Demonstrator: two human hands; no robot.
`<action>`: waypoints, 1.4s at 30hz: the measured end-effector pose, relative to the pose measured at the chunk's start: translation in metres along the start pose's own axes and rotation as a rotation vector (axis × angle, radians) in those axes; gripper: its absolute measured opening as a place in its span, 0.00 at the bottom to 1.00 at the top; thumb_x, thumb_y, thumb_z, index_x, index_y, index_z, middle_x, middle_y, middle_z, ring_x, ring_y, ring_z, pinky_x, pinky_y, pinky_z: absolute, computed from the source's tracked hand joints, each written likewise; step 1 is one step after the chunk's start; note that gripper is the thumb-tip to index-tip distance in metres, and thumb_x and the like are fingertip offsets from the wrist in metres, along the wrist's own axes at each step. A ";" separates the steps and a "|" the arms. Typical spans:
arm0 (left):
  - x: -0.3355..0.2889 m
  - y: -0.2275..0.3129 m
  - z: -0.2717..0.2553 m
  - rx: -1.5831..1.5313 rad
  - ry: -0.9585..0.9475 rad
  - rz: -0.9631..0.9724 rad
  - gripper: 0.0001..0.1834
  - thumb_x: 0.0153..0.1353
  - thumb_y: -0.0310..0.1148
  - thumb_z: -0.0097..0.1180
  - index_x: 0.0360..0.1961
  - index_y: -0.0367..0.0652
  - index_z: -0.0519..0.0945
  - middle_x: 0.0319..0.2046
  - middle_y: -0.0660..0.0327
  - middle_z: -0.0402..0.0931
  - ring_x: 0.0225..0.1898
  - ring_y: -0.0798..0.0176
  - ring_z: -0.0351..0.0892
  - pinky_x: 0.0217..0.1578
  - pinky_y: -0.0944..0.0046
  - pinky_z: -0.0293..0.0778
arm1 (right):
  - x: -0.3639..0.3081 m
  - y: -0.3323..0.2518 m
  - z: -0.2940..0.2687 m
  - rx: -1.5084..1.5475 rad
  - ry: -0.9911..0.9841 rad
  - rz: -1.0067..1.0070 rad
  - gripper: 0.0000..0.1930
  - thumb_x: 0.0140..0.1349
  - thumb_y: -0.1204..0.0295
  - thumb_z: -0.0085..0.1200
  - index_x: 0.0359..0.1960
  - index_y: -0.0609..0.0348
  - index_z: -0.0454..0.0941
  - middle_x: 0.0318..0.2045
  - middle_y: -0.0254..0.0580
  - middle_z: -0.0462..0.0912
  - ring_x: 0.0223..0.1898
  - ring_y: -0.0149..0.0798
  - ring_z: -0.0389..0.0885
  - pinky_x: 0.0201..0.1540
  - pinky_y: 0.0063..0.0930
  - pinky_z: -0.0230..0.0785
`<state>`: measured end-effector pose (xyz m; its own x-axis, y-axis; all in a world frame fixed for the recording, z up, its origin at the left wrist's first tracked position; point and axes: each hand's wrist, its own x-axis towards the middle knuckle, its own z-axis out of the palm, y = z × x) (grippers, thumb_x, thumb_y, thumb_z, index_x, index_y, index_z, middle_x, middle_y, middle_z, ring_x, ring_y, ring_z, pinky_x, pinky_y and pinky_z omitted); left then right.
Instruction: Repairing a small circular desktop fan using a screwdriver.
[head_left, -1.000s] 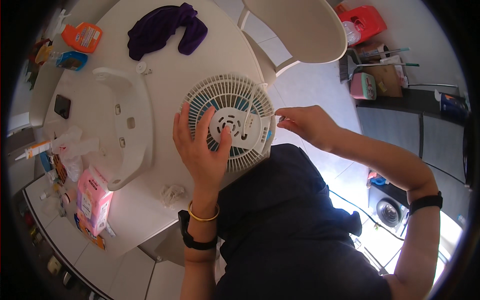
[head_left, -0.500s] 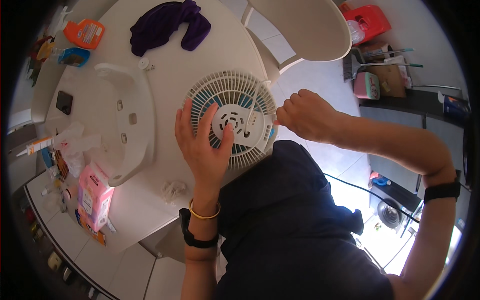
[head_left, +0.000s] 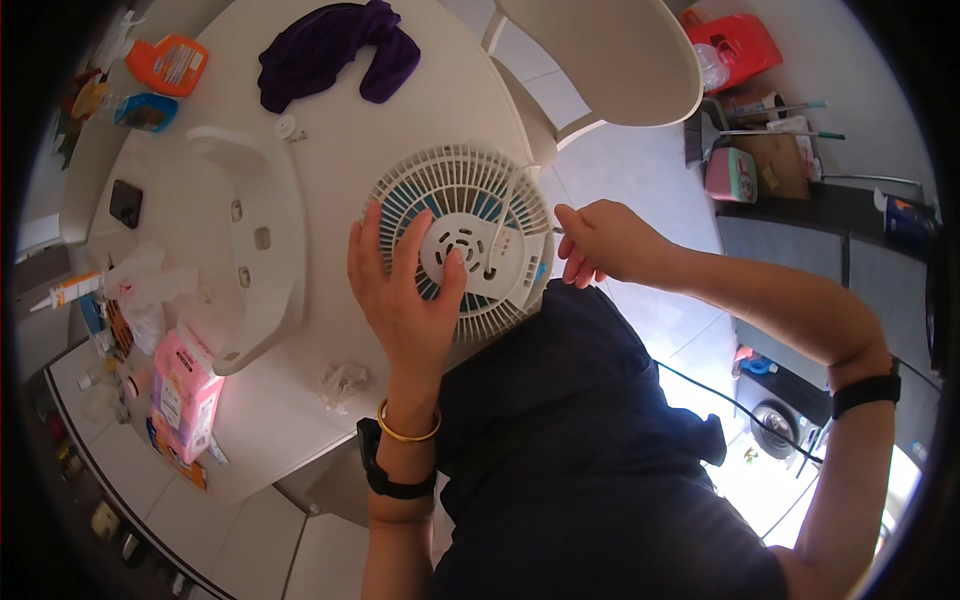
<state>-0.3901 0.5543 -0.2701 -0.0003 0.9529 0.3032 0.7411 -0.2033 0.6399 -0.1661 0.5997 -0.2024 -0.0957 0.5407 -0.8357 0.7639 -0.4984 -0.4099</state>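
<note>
A round white fan head (head_left: pixel 480 175) with a slatted grille rests at the table's edge against my dark clothing. Blue blades show through the slats, and a white cord loops over the rear hub. My left hand (head_left: pixel 405 295) lies over the grille and hub with its fingers spread. Just off the grille's right rim is my right hand (head_left: pixel 610 245), thumb and forefinger pinched together and the other fingers curled loosely. A thin dark bit shows by its fingertips, too small to name. The curved white fan stand (head_left: pixel 285 240) lies to the left.
On the table (head_left: pixel 340 200) are a purple cloth (head_left: pixel 330 50), a small white knob (head_left: pixel 287 127), a phone (head_left: pixel 126 203), a pink tissue pack (head_left: pixel 188 395) and crumpled plastic (head_left: pixel 343 385). Spray bottles (head_left: pixel 165 65) stand far left. A chair (head_left: pixel 610 60) is at the far right.
My right hand has gone from a tight fist at the fan's rim to a looser pinch, its lower fingers now uncurled and lowered. The left hand stays on the grille.
</note>
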 end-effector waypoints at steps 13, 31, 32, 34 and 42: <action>-0.002 0.002 -0.001 0.004 -0.006 -0.004 0.23 0.53 0.29 0.63 0.53 0.45 0.78 0.65 0.50 0.60 0.66 0.46 0.57 0.63 0.50 0.58 | -0.004 0.034 0.033 1.335 0.087 0.210 0.21 0.72 0.61 0.28 0.43 0.64 0.72 0.34 0.42 0.82 0.32 0.32 0.79 0.37 0.26 0.73; -0.004 0.008 -0.002 0.034 -0.030 -0.046 0.24 0.53 0.32 0.62 0.53 0.42 0.77 0.65 0.46 0.58 0.64 0.44 0.57 0.62 0.49 0.57 | 0.009 0.032 0.011 0.494 0.240 -0.195 0.22 0.69 0.56 0.45 0.31 0.66 0.78 0.24 0.43 0.81 0.25 0.32 0.80 0.30 0.25 0.74; -0.004 0.008 -0.002 0.034 -0.034 -0.040 0.24 0.53 0.32 0.62 0.53 0.42 0.77 0.65 0.46 0.58 0.64 0.44 0.57 0.62 0.49 0.57 | 0.009 0.033 0.012 0.484 0.301 -0.268 0.21 0.69 0.56 0.46 0.33 0.64 0.78 0.25 0.44 0.82 0.26 0.35 0.81 0.31 0.27 0.74; -0.003 0.008 -0.002 0.026 -0.038 -0.038 0.24 0.53 0.32 0.62 0.54 0.42 0.77 0.65 0.46 0.57 0.65 0.44 0.56 0.62 0.49 0.57 | 0.015 0.044 0.008 0.248 0.367 -0.464 0.17 0.68 0.58 0.47 0.36 0.62 0.77 0.26 0.46 0.82 0.28 0.39 0.81 0.33 0.31 0.74; -0.001 0.010 -0.004 0.005 -0.062 -0.045 0.24 0.53 0.31 0.62 0.54 0.42 0.77 0.65 0.46 0.56 0.66 0.44 0.55 0.63 0.49 0.56 | 0.014 0.055 -0.009 -0.555 0.428 -0.903 0.08 0.64 0.69 0.49 0.36 0.61 0.74 0.28 0.47 0.79 0.33 0.48 0.81 0.36 0.40 0.74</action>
<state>-0.3852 0.5502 -0.2616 0.0079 0.9732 0.2299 0.7448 -0.1591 0.6480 -0.1192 0.5857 -0.2332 -0.6091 0.7889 -0.0812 0.7135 0.5004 -0.4905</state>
